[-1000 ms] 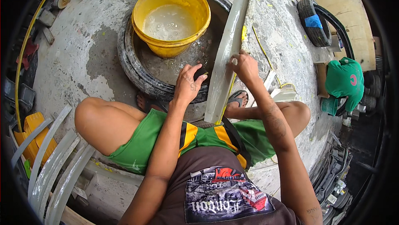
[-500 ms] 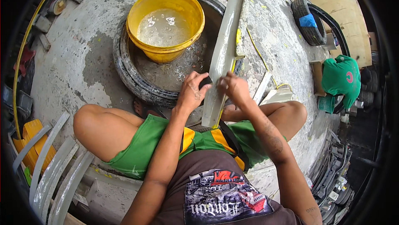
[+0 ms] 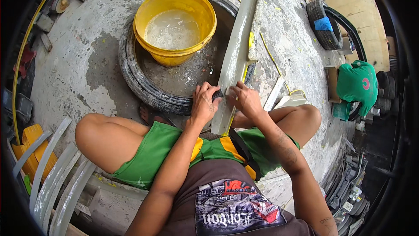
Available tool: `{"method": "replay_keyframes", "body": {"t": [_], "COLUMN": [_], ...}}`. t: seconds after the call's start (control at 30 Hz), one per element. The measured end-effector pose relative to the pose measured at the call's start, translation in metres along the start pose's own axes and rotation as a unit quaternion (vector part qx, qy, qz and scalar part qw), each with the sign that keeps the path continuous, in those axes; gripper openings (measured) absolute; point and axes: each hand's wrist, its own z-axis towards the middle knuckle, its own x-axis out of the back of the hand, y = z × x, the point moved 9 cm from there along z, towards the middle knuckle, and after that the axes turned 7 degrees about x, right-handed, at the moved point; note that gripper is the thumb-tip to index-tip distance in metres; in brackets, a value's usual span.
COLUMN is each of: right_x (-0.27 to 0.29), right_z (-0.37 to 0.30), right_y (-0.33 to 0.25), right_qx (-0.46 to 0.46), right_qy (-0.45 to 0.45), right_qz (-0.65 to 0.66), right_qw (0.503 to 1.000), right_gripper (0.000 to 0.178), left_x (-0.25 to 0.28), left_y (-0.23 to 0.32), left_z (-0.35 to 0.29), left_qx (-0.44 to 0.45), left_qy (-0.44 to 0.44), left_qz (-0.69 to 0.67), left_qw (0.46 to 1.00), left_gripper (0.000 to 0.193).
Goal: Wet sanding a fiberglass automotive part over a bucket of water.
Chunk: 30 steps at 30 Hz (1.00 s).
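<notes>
A long grey strip-like panel (image 3: 237,39), wet and shiny, lies slantwise between my legs, its far end resting beyond the tyre. My left hand (image 3: 203,101) is closed on a small black pad (image 3: 217,94) against the panel's left edge. Over the panel's right side, my right hand (image 3: 247,100) has its fingers curled together; what they hold, if anything, is hidden. A yellow bucket (image 3: 172,55) with cloudy, bubbly water (image 3: 168,29) stands inside a tyre (image 3: 136,79) just ahead of my left hand.
Curved grey strips (image 3: 59,183) lean at the lower left beside a yellow plastic piece (image 3: 37,142). A yellow cord (image 3: 269,56) runs along the floor. At the right are another tyre (image 3: 325,26), a green cloth (image 3: 355,83) and a heap of dark parts (image 3: 349,192).
My left hand has shifted slightly down along the panel with the black pad. My right hand has come slightly down toward me. The panel stays nearly in place.
</notes>
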Motion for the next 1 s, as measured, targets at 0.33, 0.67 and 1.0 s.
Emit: {"method": "replay_keyframes", "body": {"t": [0.33,0.67,1.0], "right_x": [0.002,0.025,0.004], "right_z": [0.027,0.08,0.038], "right_y": [-0.007,0.063,0.025], "right_qx": [0.035,-0.057,0.027], "right_qy": [-0.044,0.072,0.001], "right_qz": [0.009,-0.021,0.063], "right_qw": [0.998,0.996,0.998], "right_gripper": [0.035,0.023,0.024], "left_x": [0.001,-0.001,0.003], "left_y": [0.011,0.012,-0.001], "left_z": [0.002,0.006,0.002], "left_qx": [-0.015,-0.011,-0.012], "left_qy": [-0.018,-0.029,-0.011], "left_qz": [0.033,0.03,0.023], "left_qw": [0.999,0.999,1.0], "left_gripper": [0.044,0.044,0.042]}}
